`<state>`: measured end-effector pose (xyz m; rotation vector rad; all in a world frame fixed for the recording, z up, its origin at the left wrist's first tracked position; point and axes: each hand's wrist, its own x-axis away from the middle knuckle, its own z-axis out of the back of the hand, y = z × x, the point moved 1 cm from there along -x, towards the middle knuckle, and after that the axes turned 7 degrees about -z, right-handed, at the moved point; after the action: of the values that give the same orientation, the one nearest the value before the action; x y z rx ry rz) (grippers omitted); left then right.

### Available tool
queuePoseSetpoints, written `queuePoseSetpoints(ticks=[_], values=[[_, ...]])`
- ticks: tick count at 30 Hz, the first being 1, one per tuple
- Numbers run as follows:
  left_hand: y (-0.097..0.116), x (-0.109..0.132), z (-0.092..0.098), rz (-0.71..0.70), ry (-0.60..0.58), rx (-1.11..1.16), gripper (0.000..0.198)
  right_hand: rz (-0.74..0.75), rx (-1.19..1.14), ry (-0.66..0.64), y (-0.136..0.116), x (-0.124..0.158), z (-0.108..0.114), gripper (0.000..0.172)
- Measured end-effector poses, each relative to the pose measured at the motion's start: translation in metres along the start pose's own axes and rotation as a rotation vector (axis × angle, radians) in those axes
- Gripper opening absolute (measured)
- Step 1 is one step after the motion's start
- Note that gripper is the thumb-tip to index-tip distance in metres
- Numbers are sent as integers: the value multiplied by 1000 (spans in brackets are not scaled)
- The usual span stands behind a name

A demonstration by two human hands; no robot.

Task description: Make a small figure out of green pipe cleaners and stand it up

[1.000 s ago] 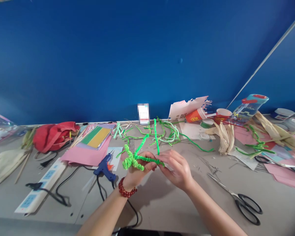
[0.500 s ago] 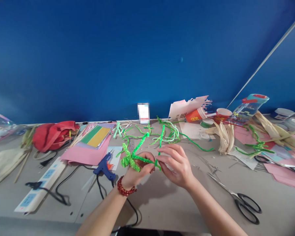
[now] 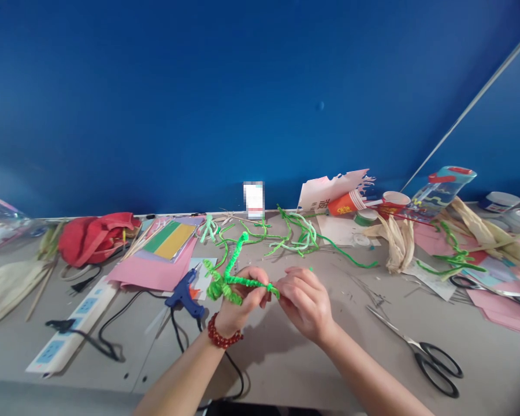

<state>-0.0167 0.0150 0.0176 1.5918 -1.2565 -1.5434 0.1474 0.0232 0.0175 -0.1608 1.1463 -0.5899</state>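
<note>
My left hand (image 3: pixel 242 300) is closed around a bright green pipe-cleaner figure (image 3: pixel 219 284). Coiled, fuzzy parts of it stick out past the back of that hand, and one wrapped stem points up and away. Another stem runs between thumb and fingers toward my right hand (image 3: pixel 305 300). The fingers of my right hand are curled and pinch the green pipe cleaner at the end of this stem, where it is wound round. Most of the pinched piece is hidden in the fingers; a small green tip shows above the knuckles.
Scissors (image 3: pixel 424 352) lie at the right. On the left are a blue glue gun (image 3: pixel 184 294) with its cord, a white power strip (image 3: pixel 71 329), pink paper (image 3: pixel 156 274) and a red bag (image 3: pixel 93 237). Loose pipe cleaners (image 3: pixel 303 231), paper cups (image 3: pixel 346 202) and corn husks (image 3: pixel 398 242) lie farther back.
My right hand's fingers have curled in, and the pipe cleaner that stood upright by them is now mostly hidden. The figure in my left hand has shifted slightly left and down.
</note>
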Motion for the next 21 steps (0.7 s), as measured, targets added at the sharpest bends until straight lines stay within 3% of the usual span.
queuePoseSetpoints(ticks=[7, 12, 17, 21], values=[[1, 0, 2, -172, 93, -323, 7, -108, -42, -26, -2, 4, -10, 18], [7, -6, 2, -342, 95, -535, 5, -142, 42, 14, -3, 4, -9, 19], [11, -10, -1, -350, 94, -589, 6, -88, 118, 44, -3, 3, -3, 22], [7, -8, 2, -275, 11, -534, 3, -100, 85, 75, 2, -2, 6, 22]])
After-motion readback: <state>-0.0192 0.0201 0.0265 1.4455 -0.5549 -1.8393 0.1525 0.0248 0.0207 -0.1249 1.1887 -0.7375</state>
